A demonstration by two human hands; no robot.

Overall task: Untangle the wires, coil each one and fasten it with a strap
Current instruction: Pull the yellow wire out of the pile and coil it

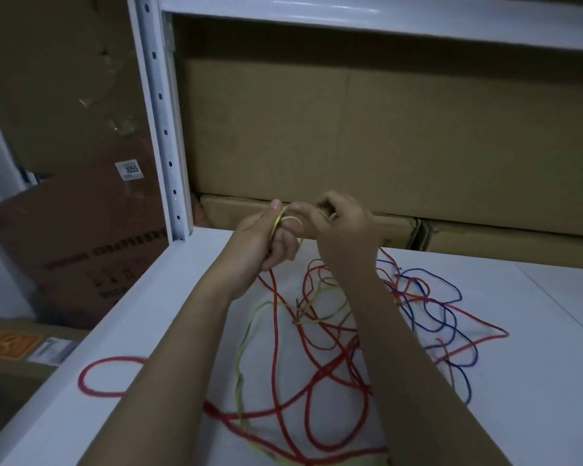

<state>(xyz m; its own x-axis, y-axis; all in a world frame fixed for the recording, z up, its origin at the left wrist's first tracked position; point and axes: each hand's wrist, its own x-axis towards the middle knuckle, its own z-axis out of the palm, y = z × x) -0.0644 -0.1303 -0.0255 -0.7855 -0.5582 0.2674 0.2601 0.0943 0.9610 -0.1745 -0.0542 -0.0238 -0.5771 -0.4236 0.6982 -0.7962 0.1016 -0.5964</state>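
While both hands curl on the yellow wire (285,219), left hand (266,240) beside right hand (342,227), its slack trails down toward the red wire (276,331).

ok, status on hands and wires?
Left hand grips thin yellow-green wire, right hand pinches its loop. Red wire and blue wire lie tangled on white shelf.

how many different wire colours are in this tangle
3. The yellow wire runs from both hands down the left. The red wire sprawls across the middle. The blue wire lies right. More could be hidden under the arms.
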